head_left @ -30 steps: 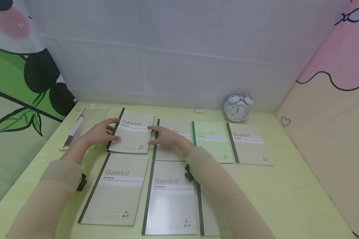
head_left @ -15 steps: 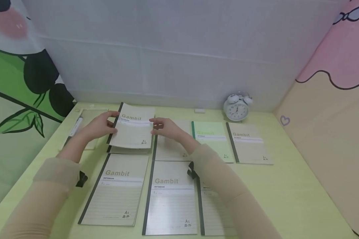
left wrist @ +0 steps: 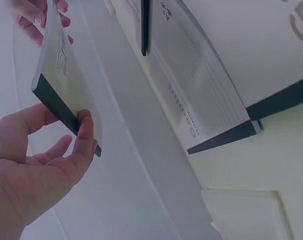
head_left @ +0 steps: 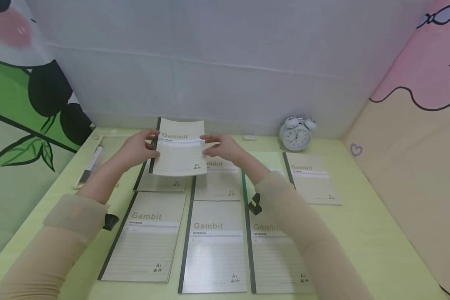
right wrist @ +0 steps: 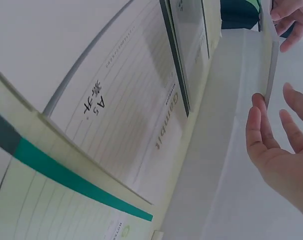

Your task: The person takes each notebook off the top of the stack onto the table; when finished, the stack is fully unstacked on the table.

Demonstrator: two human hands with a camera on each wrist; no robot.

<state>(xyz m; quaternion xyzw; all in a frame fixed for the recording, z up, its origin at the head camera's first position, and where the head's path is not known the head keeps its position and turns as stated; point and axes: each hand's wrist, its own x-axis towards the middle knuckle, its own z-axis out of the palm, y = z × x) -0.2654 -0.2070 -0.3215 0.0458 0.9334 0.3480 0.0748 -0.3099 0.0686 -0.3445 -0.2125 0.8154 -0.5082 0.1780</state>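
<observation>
A white notebook (head_left: 178,156) with a black spine and "Gambit" on its cover is raised above the far row of notebooks, its cover slightly bowed. My left hand (head_left: 136,148) grips its spine side, with fingers behind and thumb in front. At the opposite edge, my right hand (head_left: 225,146) holds it between fingers and thumb. The left wrist view shows the lifted notebook (left wrist: 59,92) tilted, its back partly visible. Beneath it, another white notebook (head_left: 159,182) lies on the table, partly covered. Beside that lies a further white notebook (head_left: 215,185), its upper part hidden.
Three white notebooks, left (head_left: 146,246), middle (head_left: 213,258) and right (head_left: 275,262), form the near row. My right sleeve partly covers a green notebook (head_left: 249,187). Farther right are a white notebook (head_left: 315,183) and an alarm clock (head_left: 297,135). A marker (head_left: 91,162) lies at left.
Both hands have lifted the white notebook off the one under it and carried it up and to the right. The lower notebook now shows beneath it.
</observation>
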